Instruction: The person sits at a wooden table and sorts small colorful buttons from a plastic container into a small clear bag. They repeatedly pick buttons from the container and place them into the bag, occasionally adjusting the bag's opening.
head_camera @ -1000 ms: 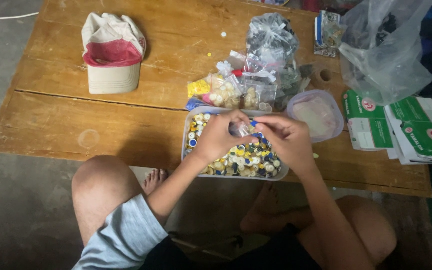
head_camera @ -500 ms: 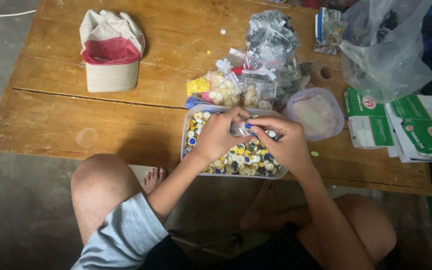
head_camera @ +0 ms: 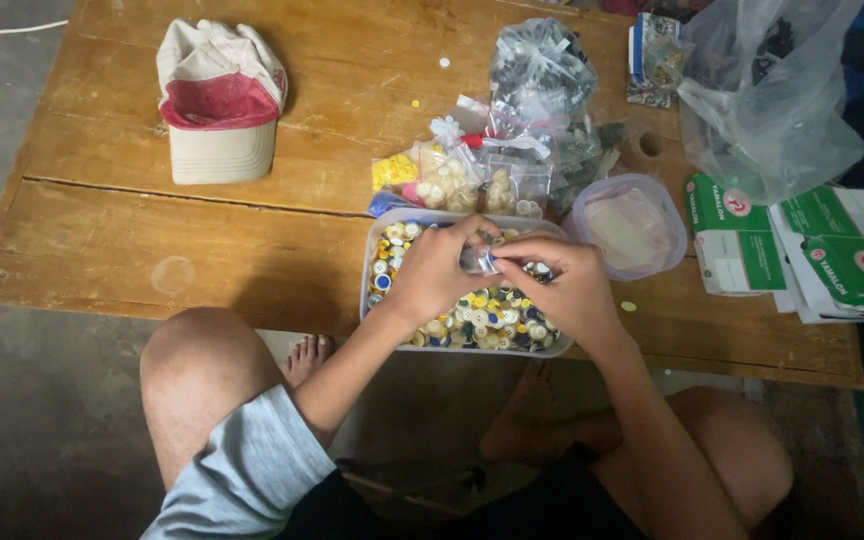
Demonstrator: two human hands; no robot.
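- In the head view, we saw the left hand and the right hand meeting over a clear rectangular plastic tray of mixed white, yellow and blue buttons, which sat at the near edge of the worn wooden table.
- Both hands pinched a small clear plastic bag between their fingertips; the left thumb and fingers closed on its left side, the right on its right side, and the bag hung just above the buttons.
- We could not tell what the small bag contained.
- Just behind the tray lay a heap of small clear packets of sorted buttons, yellow, white and pink ones among them, with a larger crumpled clear bag behind the heap.
- To the right of the tray stood a round translucent plastic tub with a purple rim, and beyond it green and white cardboard boxes.
- A large clear plastic sack rose above the boxes.
- Well apart, on the far left of the table, rested a white and red cloth cap.
- The person's bare knees showed below the table edge.
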